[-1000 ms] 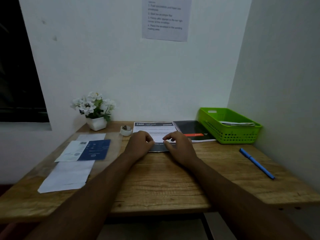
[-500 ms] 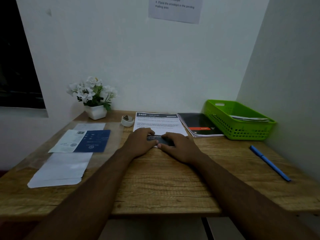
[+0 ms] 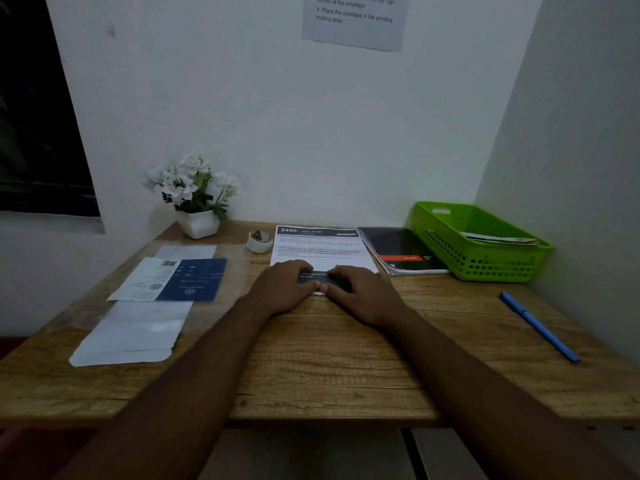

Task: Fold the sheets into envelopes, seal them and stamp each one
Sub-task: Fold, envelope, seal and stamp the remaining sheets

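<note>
Paper, white with a dark printed band: the sheet lies at the back centre of the counter, its near edge turned up and over as a flap.

Left grip and right grip both rest on that flap, fingers laid down on it and pressing. Nothing is lifted. I cannot tell whether a thumb is tucked under the edge.

Change over the last second: the flap was held loosely with the grips a little apart. Now it lies flatter and the grips almost meet at mid-fold.

Judgement: the first fold is being creased. Sealing and stamping are not yet begun.

Outward:
- tape roll near the sheet's far left corner
- dark booklet just beside it on the right
- green basket beyond
- blue pen well apart
- white paper stack at left
</note>
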`<state>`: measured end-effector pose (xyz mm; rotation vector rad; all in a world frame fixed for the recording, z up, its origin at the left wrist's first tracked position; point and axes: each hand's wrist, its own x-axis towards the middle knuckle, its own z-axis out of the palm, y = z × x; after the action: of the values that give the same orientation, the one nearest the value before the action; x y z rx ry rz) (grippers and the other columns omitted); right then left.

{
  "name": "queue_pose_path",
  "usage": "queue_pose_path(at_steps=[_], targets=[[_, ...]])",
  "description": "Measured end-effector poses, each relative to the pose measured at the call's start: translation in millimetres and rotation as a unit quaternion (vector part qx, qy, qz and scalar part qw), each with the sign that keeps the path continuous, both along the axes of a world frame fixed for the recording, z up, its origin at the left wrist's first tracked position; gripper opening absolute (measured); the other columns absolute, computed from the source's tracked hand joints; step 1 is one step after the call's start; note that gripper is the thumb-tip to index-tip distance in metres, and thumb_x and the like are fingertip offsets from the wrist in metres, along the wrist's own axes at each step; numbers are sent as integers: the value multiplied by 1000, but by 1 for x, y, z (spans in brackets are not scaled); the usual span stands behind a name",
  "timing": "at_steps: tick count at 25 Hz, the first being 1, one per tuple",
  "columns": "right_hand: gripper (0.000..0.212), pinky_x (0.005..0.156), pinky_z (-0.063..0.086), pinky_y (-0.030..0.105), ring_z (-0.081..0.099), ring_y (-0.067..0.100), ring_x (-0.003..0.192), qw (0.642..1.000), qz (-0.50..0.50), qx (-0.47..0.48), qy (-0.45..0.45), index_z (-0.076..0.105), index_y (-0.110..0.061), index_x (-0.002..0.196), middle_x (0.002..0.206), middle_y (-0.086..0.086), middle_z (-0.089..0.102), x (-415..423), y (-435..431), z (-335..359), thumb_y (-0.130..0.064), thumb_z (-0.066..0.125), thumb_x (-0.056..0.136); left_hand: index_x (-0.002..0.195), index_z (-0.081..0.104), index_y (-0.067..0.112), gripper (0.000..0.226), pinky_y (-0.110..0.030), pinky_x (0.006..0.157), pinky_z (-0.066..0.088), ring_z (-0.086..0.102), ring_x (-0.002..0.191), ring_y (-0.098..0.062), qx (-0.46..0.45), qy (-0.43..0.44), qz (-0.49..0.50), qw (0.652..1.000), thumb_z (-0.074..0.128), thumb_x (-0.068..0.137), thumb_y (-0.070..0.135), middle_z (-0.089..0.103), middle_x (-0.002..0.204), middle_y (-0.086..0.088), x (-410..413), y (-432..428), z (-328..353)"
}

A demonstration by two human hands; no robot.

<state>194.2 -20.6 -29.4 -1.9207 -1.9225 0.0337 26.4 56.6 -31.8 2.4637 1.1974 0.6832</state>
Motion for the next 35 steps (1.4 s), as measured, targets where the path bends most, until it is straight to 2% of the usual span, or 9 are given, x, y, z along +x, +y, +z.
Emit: queue_pose_path(at_steps=[7, 15, 18, 22, 24, 26, 28, 32, 35], targets=[[49, 106, 30, 42, 48, 14, 125, 1000, -20, 3, 0, 50, -25, 136, 138, -5, 55, -5, -10, 2, -52, 46, 94, 127, 55, 20, 46, -32, 92, 44, 54, 110, -15, 16, 25, -31, 999, 56, 88, 44, 60, 126, -2, -8, -19, 3], [47, 102, 31, 40, 45, 12, 124, 997, -44, 7, -65, 46, -27, 136, 139, -6, 49, -26, -85, -3, -50, 39, 95, 132, 49, 22, 46, -29, 96, 36, 48, 118, -13, 78, 63, -97, 990, 49, 93, 46, 53, 134, 1, -33, -93, 4], [53, 101, 31, 34, 43, 8, 122, 996, -44, 14, -78, 43, -31, 138, 138, -9, 45, -32, -122, -9, -56, 33, 93, 135, 44, 29, 49, -29, 100, 33, 42, 123, -8, 104, 83, -140, 981, 43, 92, 53, 47, 139, 7, -51, -119, 0], [71, 90, 26, 26, 42, 3, 117, 996, -38, 22, -78, 42, -37, 138, 131, -14, 43, -41, -149, -10, -67, 12, 81, 135, 44, 36, 53, -30, 104, 34, 38, 127, -1, 79, 67, -163, 981, 43, 87, 61, 41, 144, 16, -67, -129, -2], [68, 95, 31, 29, 42, 4, 119, 997, -25, 4, -74, 42, -38, 138, 133, -14, 44, -40, -150, -3, -69, 18, 82, 131, 48, 37, 52, -29, 100, 38, 41, 122, 1, 47, 49, -159, 985, 46, 85, 63, 45, 140, 18, -70, -131, 1], [51, 100, 38, 36, 46, 4, 116, 1000, -8, -12, -26, 47, -40, 132, 130, -16, 48, -34, -143, 12, -65, 38, 89, 121, 57, 36, 43, -24, 93, 43, 48, 111, 3, -19, 3, -149, 989, 52, 85, 59, 54, 128, 18, -68, -128, 10], [32, 92, 46, 36, 53, 1, 106, 997, 0, 6, 73, 58, -40, 118, 120, -20, 55, -22, -127, 28, -55, 51, 90, 108, 66, 31, 33, -24, 87, 44, 53, 102, 3, -67, -48, -119, 989, 57, 85, 53, 62, 113, 16, -62, -113, 23], [8, 68, 46, 23, 63, 4, 77, 970, 6, 42, 237, 69, -23, 91, 91, -9, 69, 20, -63, 33, -28, 63, 91, 90, 71, 19, 16, -26, 75, 49, 58, 84, -3, -34, -97, -22, 994, 67, 84, 33, 67, 90, 8, -39, -57, 37], [13, 58, 39, 17, 55, -5, 56, 970, 2, 52, 238, 67, -20, 80, 72, -8, 64, 44, -21, 22, -14, 65, 90, 71, 67, 13, 16, -40, 70, 55, 61, 70, -15, -12, -121, 76, 990, 75, 78, 25, 64, 73, 1, -28, -9, 35]])
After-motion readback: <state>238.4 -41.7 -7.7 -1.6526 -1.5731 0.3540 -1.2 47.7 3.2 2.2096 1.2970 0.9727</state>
